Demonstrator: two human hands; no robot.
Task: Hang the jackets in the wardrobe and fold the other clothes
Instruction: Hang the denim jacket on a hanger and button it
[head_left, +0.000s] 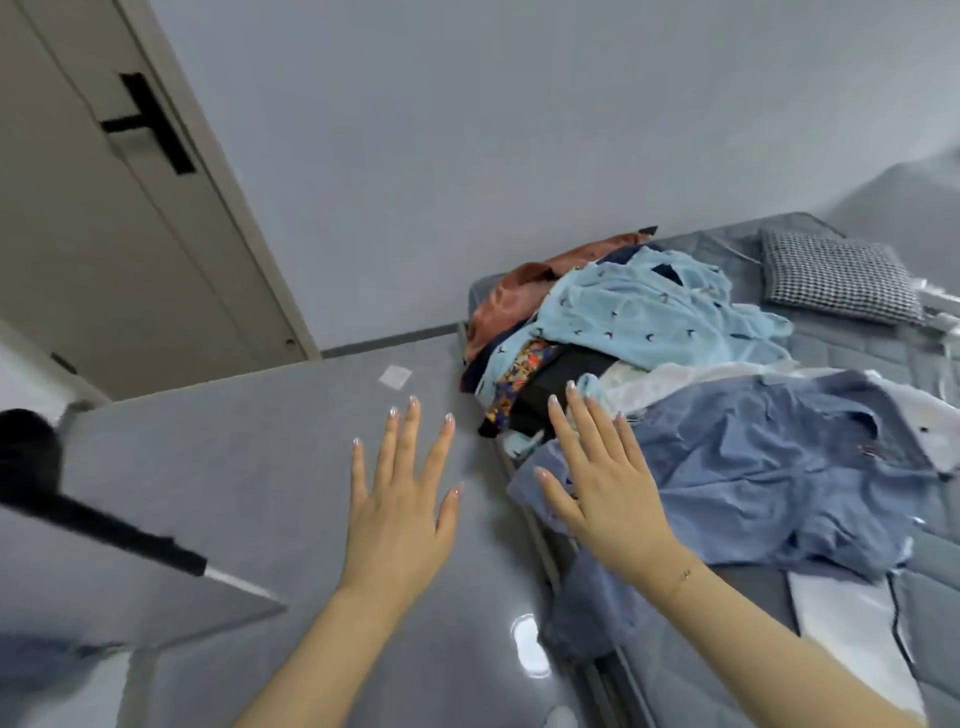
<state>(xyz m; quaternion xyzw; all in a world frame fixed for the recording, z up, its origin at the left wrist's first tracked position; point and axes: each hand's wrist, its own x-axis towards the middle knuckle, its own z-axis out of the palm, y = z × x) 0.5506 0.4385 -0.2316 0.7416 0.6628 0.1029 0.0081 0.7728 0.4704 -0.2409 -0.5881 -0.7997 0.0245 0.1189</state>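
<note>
Both hands are held out flat with fingers spread. The left hand (402, 512) is seen over grey floor; beyond the right hand (597, 478), heaped clothes (649, 322) are piled on the bed (930, 374).

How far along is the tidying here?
Nothing looks done: the clothes pile lies jumbled on the bed, nothing folded. Nothing is in hand; the left hand and right hand are open, reaching toward the blue shirt. All hanging and folding remains.

Unfolded clothes heaped on my bed, crumpled blue shirt (769, 467) nearest me, light blue patterned shirt (654, 312) on top, rust satin garment (514, 296) behind, black piece (566, 374) between
</note>
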